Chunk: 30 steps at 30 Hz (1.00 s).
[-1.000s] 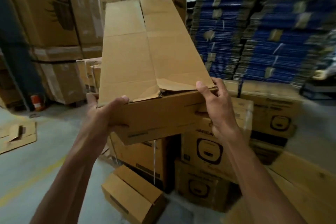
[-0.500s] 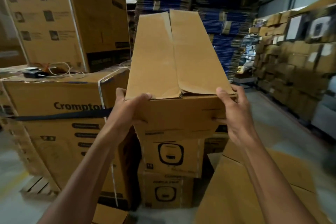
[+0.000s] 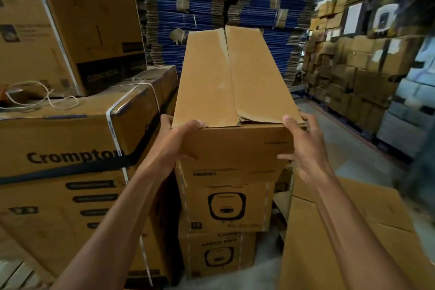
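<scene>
I see a long brown carton (image 3: 235, 77) held end-on, its two top flaps closed along a middle seam. The left hand (image 3: 174, 146) grips its near left corner, thumb over the top edge. The right hand (image 3: 303, 148) grips the near right corner. Directly below is a stack of printed boxes (image 3: 226, 209); I can't tell whether the carton rests on it. A large strapped box (image 3: 70, 148) sits just left.

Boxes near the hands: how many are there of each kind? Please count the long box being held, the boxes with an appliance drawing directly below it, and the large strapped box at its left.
Long box, held by left hand and right hand: 1
Boxes with an appliance drawing: 2
Large strapped box: 1
Total: 4 boxes
</scene>
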### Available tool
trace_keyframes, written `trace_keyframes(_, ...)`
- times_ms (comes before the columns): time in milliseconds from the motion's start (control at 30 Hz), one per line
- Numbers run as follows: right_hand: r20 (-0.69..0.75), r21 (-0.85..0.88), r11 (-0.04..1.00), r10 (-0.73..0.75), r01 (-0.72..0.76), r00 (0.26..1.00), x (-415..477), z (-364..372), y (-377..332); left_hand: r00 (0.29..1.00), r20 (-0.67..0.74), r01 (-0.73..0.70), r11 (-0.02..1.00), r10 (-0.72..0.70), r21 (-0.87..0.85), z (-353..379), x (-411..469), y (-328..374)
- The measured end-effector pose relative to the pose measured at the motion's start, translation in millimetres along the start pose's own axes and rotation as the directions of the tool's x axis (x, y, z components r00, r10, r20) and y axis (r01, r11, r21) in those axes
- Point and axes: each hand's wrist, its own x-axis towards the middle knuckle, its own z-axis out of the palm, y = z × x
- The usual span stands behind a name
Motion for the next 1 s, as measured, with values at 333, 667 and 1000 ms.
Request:
trace_keyframes(333, 0.041, -0.112, 0.988, 0.108, -0.103, 0.993, 94.2, 51.7, 42.4, 0.994, -0.021, 0.112, 0.994, -0.111, 0.016, 13.3, 107.2, -37.3)
trace_keyframes(667, 0.054, -0.288, 0.943, 0.19, -0.167, 0.98, 181.1, 62.5, 81.1, 0.969, -0.022, 0.248, 0.967, -0.247, 0.061, 52.3, 186.2, -61.7)
trace_keyframes(1000, 0.011, -0.078, 0.99, 0.116, -0.115, 0.993, 192.4, 67.6, 121.7, 0.971, -0.053, 0.236, 0.91, -0.232, 0.34, 58.4, 210.6, -59.7)
